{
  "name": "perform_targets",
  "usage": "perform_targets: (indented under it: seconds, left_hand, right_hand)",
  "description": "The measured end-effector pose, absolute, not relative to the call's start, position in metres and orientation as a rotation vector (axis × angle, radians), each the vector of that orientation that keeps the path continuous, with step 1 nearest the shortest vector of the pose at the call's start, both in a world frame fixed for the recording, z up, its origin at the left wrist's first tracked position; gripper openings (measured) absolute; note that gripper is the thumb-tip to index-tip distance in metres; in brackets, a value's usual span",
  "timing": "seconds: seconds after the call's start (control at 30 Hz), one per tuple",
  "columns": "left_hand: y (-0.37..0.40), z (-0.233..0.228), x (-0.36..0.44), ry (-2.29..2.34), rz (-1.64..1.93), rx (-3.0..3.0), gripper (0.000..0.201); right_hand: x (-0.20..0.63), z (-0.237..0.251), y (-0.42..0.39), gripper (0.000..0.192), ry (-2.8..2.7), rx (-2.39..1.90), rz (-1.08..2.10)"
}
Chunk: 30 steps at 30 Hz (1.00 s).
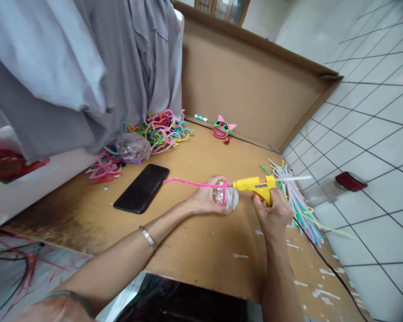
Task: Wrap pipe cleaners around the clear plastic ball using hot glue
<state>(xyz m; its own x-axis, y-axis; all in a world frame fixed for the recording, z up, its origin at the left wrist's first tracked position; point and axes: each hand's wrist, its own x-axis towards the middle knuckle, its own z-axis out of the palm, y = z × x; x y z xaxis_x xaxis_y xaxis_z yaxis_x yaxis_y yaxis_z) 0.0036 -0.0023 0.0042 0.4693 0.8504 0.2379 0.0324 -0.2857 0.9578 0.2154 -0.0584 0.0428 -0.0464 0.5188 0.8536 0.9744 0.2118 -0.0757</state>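
My left hand (204, 197) is wrapped round a clear plastic piece (231, 200), rounded like a bottle bottom. A pink pipe cleaner (191, 183) crosses the piece, and its loose end sticks out to the left. My right hand (273, 209) grips a yellow hot glue gun (253, 184) by its handle. The gun's nozzle meets the pink strip at the top of the clear piece; whether it touches is hard to make out. A clear glue stick (293, 178) juts from the back of the gun.
A black phone (141, 188) lies left of my hands. Behind it are a second clear plastic piece (133, 146) and a tangle of coloured pipe cleaners (166, 129). A small decorated head (222, 129) and glue tube (200, 118) sit by the cardboard wall (235, 76). Straight pipe cleaners (300, 210) and a jar (336, 188) are right.
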Motion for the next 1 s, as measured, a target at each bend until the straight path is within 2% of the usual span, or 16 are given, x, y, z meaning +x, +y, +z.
perform_targets:
  seconds: [0.7,1.0]
  left_hand:
    - [0.003,-0.001,0.003,0.833,1.022,1.754,0.078]
    - [-0.002,0.005,0.004,0.765,0.976,1.713,0.073]
  right_hand:
    - [0.218,0.042,-0.059,0.017,-1.657,-1.454,-0.707]
    - [0.217,0.04,-0.056,0.018,-1.668,-1.424,-0.693]
